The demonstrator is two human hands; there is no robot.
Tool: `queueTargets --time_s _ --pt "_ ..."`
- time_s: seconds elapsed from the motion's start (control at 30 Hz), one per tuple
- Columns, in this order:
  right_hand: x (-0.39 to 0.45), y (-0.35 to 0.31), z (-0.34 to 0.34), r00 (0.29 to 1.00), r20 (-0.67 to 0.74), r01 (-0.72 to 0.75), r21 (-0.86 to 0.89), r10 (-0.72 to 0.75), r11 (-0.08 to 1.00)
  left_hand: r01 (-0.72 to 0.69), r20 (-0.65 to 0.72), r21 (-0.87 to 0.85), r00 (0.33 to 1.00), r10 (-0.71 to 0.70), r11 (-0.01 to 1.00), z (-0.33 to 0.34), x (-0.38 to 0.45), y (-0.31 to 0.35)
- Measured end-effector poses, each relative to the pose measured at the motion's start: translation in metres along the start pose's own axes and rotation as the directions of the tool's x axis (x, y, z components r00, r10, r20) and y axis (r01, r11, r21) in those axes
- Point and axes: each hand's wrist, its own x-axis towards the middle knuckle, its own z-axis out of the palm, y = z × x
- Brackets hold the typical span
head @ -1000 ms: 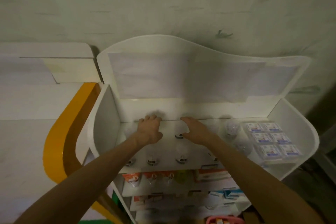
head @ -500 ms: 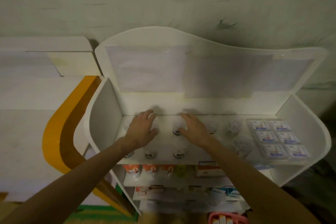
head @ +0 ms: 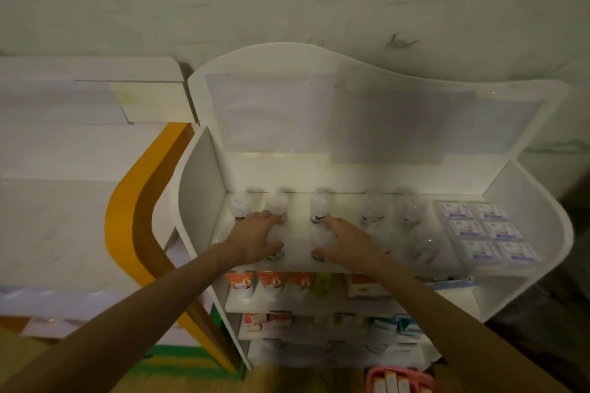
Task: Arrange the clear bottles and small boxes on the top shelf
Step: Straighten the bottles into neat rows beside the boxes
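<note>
The white rack's top shelf carries clear bottles in two rows. Back-row bottles stand near the rear panel, and others stand further right. Several small blue-and-white boxes lie in a block at the shelf's right end. My left hand wraps over a front-row bottle on the left, hiding most of it. My right hand holds a front-row clear bottle between thumb and fingers.
The rack's side walls close in the shelf on both sides. Lower shelves hold orange packets and small cartons. A pink basket sits at the bottom edge. A white counter with an orange edge stands to the left.
Both hands have drawn back from the shelf's rear row to the front row. The back-row bottles they covered now stand in plain view.
</note>
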Motion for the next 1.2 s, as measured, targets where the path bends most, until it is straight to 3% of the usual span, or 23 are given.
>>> queueTargets --time_s 0.37,0.5,0.63,0.93,1.2 --pt "-0.017 -0.012 0.02 0.998 -0.035 -0.059 0.055 0.061 0.997 -0.095 -0.076 -0.032 0.993 0.092 0.995 0.009 -0.014 -0.002" --pt "-0.024 -0.022 0.03 0.971 -0.239 -0.056 -0.165 0.015 0.985 -0.118 -0.225 -0.018 0.968 0.111 0.993 -0.008 -0.026 -0.016" --pt "-0.034 -0.044 0.042 0.952 -0.29 0.023 -0.254 -0.098 0.967 -0.054 -0.229 0.008 0.972 0.055 0.998 -0.026 -0.045 -0.047" --pt "-0.019 -0.098 0.066 0.928 -0.294 0.151 -0.262 -0.228 0.953 0.108 -0.11 -0.051 0.988 -0.113 0.993 -0.005 -0.075 -0.077" --pt "0.049 -0.13 0.045 0.968 -0.131 0.182 -0.228 -0.216 0.957 0.131 -0.103 -0.128 0.984 -0.145 0.983 -0.01 -0.058 -0.078"
